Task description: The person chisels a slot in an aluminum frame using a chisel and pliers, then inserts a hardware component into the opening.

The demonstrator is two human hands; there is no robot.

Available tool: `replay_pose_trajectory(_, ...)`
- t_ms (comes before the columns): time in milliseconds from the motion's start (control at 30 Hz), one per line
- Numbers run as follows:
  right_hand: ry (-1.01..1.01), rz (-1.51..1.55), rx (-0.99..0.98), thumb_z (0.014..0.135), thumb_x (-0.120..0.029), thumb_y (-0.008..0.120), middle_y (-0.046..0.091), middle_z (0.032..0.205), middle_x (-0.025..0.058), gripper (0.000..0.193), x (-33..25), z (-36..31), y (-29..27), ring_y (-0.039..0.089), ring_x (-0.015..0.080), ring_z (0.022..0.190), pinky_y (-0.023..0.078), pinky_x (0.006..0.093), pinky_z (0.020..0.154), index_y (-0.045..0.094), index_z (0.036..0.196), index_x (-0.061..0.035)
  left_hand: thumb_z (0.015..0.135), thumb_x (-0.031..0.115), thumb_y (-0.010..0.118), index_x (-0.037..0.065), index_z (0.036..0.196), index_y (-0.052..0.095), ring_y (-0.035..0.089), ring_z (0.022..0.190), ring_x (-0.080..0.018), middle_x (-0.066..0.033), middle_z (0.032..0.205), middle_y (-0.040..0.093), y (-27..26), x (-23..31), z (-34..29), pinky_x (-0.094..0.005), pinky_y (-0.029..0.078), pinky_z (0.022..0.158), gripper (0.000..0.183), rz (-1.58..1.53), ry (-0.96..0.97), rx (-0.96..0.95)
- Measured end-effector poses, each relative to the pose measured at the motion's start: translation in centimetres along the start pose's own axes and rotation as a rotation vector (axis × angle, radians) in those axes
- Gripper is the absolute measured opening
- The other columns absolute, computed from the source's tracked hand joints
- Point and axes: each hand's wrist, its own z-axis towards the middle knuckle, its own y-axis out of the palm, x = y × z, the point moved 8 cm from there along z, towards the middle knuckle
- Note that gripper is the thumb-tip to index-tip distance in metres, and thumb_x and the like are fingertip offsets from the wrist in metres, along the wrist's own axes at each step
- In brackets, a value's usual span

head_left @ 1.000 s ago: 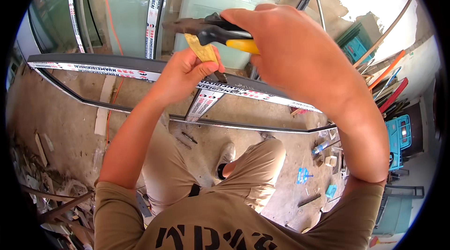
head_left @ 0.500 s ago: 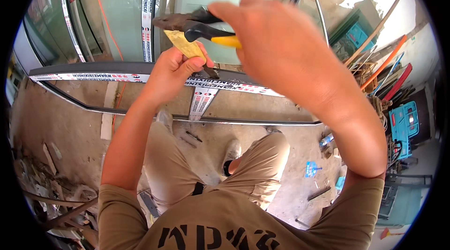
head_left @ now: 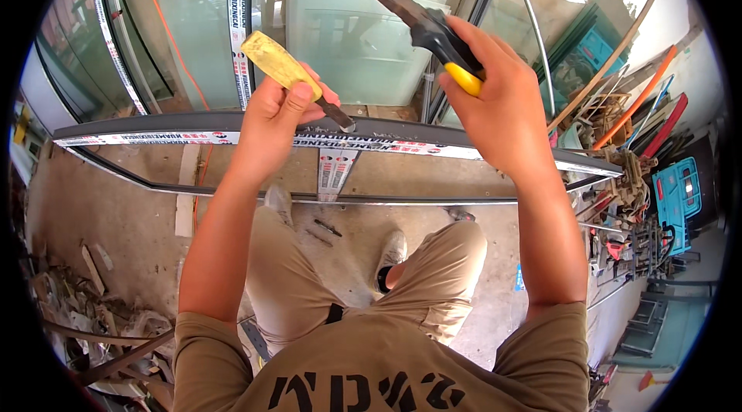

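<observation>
My left hand [head_left: 290, 107] is closed round a chisel [head_left: 280, 66] with a worn yellow handle and a short dark blade. The blade slants down to the right, its tip at the top of a dark metal frame bar [head_left: 209, 120]; small pale marks lie along the bar there. Raised up to the right, my right hand [head_left: 495, 91] grips combination pliers [head_left: 402, 6] by their black and yellow handles. The pliers' dark jaws point up and left, apart from the chisel. Printed protective film [head_left: 421, 148] covers the bar's near face.
Glass panes [head_left: 348, 49] lean behind the bar. A filmed crosspiece [head_left: 337, 172] joins it to a lower rail. Scrap [head_left: 93, 311] lies on the floor at left. Timber, rods and a turquoise tool case [head_left: 676, 203] are at right. A pen-like object [head_left: 328, 227] lies near my feet.
My right hand has swung the pliers up and to the right, away from the chisel's handle end. The chisel stays in my left hand with its blade at the bar.
</observation>
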Motion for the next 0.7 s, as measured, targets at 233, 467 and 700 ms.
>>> replay_pose_trajectory(233,0.119,0.014,-0.033,0.092,-0.005,0.079,0.073,0.119,0.0192,0.057,3.5,-2.8,0.8,0.072,0.0371,0.106,0.056,0.0412,0.096,0.065,0.147,-0.0053,0.118,0.046,0.05,0.009,0.125,0.06,0.073,0.113,-0.0165,-0.0048,0.117,0.075,0.3,-0.2,0.2,-0.0352,0.06,0.098,0.04,0.059,0.019,-0.056)
replay_pose_trajectory(467,0.192,0.132,0.021,0.092,-0.004,0.079,0.073,0.116,0.0208,0.057,4.9,-4.8,1.5,0.072,0.0378,0.104,0.056,0.0419,0.094,0.064,0.147,-0.0045,0.118,0.043,0.052,0.011,0.132,0.057,0.073,0.12,-0.0223,-0.0074,0.119,0.075,-0.4,0.0,-0.2,-0.0348,0.06,0.098,0.036,-0.027,0.063,0.003)
replay_pose_trajectory(700,0.371,0.283,0.04,0.093,-0.007,0.08,0.074,0.128,0.0211,0.058,7.6,-8.8,3.0,0.072,0.037,0.115,0.054,0.0405,0.104,0.063,0.148,-0.0021,0.118,0.032,0.055,0.009,0.135,0.058,0.075,0.117,-0.0232,-0.008,0.122,0.073,0.8,3.8,-0.3,-0.0359,0.057,0.101,0.029,0.065,0.192,-0.051)
